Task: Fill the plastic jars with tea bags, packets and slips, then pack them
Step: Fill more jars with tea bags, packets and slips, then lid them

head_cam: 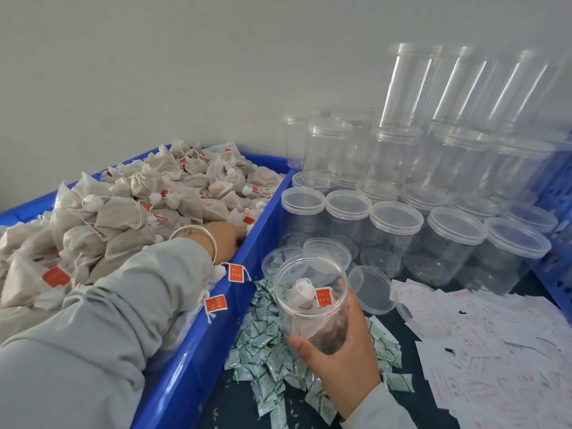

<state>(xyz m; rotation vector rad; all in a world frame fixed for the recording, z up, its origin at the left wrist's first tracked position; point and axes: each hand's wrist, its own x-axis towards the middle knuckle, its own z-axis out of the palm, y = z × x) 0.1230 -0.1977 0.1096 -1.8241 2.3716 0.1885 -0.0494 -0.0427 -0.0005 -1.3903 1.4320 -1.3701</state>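
Tea bags (two) inside one open jar, right-hand grip.

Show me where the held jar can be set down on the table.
Bare dark table shows between the green packets and the paper slips, right of the right hand. Behind, lidded jars crowd it; the blue bin walls the left.

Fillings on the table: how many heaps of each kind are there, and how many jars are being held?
Heaps of tea bags: 1
Heaps of green-and-white packets: 1
Heaps of paper slips: 1
Open plastic jar gripped by the right hand: 1
Total: 4
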